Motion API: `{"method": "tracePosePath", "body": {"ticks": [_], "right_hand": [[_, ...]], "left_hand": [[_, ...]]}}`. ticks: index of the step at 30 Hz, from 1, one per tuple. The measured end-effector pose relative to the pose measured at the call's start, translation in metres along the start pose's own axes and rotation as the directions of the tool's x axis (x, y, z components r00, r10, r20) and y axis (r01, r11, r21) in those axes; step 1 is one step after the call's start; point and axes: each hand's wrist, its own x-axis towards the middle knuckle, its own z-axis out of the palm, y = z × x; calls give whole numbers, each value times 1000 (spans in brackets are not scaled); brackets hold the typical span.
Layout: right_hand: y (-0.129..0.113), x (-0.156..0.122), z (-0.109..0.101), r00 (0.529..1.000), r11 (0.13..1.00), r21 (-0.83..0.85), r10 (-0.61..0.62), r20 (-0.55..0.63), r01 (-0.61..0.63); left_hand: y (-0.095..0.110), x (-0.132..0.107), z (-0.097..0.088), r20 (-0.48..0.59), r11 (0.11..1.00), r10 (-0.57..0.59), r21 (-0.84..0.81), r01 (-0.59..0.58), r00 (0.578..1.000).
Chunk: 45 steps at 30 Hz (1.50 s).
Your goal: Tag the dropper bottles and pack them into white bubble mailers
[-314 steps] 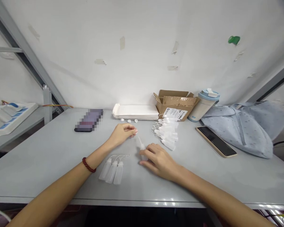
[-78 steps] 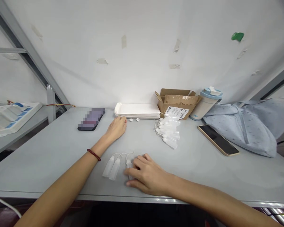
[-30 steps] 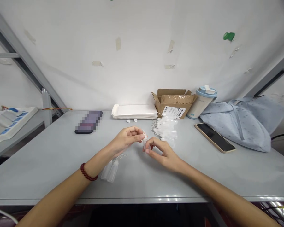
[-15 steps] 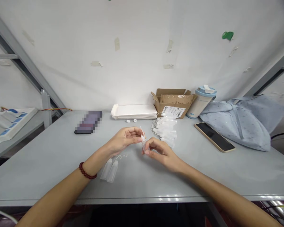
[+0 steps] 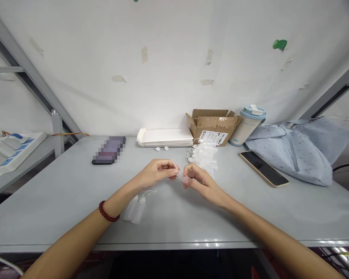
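Note:
Between my two hands is a small translucent plastic squeeze bottle (image 5: 180, 176), largely hidden by the fingers. My left hand (image 5: 158, 171) pinches it at the cap end, where a thin white tube sticks up. Its body is gripped by the thumb and fingertips of my right hand (image 5: 200, 181). Two similar bottles (image 5: 138, 211) with thin bent tubes lie side by side near my left wrist. Beyond my right hand, several more bottles (image 5: 205, 153) lie in a pile with their tubes pointing left. Two small white caps (image 5: 166, 148) rest beyond my left hand.
At the wall stand a stack of white envelopes (image 5: 165, 137), an open cardboard box (image 5: 213, 130) and a tumbler (image 5: 246, 126). A phone (image 5: 263, 168) and a pale blue bag (image 5: 296, 151) lie right. A dark, pixelated device (image 5: 108, 150) and a power strip (image 5: 14, 155) are left.
The bottle has tilted from nearly upright toward lying sideways, its body swinging right. My right hand has moved slightly right and up with it, and my left hand slightly right.

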Motion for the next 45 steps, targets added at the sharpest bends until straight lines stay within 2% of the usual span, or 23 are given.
{"method": "tracePosePath", "body": {"ticks": [5,11,13,16,19,21,22,25,28,30,32,35,38,41,43,45], "right_hand": [[3,1,-3,997,1000,14,5,-75,-3],[-2,1,-5,1000,987,158,15,-23,-11],[-2,2,-5,999,985,169,32,-17,-29],[0,3,-3,996,982,175,75,-54,-65],[5,6,0,985,970,206,147,-87,-127],[7,7,1,979,960,234,178,-98,-151],[8,7,1,978,957,249,182,-102,-152],[7,7,1,981,946,299,161,-106,-123],[4,6,-1,991,932,355,103,-83,-67],[4,5,-1,996,926,376,59,-60,-32],[4,5,-2,999,930,368,30,-39,-14],[3,6,-4,999,951,310,17,-35,-5],[3,7,-4,997,965,261,43,-61,-26],[8,8,-1,990,949,299,129,-64,-104],[12,8,2,979,923,351,192,-61,-159],[17,9,5,970,903,383,237,-62,-196]], "left_hand": [[0,-2,0,91,993,-95,75,88,991],[2,-5,0,232,975,-196,-62,216,953],[4,-7,2,199,985,-163,-15,170,966],[4,-9,9,66,979,-82,192,68,994],[-1,-9,18,-84,877,79,479,-29,993],[-4,-9,22,-109,796,170,601,-71,979],[-4,-9,23,-108,787,181,612,-78,978],[0,-8,20,-45,898,57,439,-31,997],[7,-9,15,131,983,-137,137,118,982],[11,-10,14,234,970,-233,-12,242,944],[13,-12,14,290,941,-287,-92,325,913],[12,-12,16,253,945,-270,-117,306,929],[8,-10,19,174,977,-210,-4,214,962],[3,-10,21,83,946,-97,316,66,992],[-2,-10,24,42,817,53,573,-68,998],[-6,-10,26,53,650,179,743,-159,982]]}}
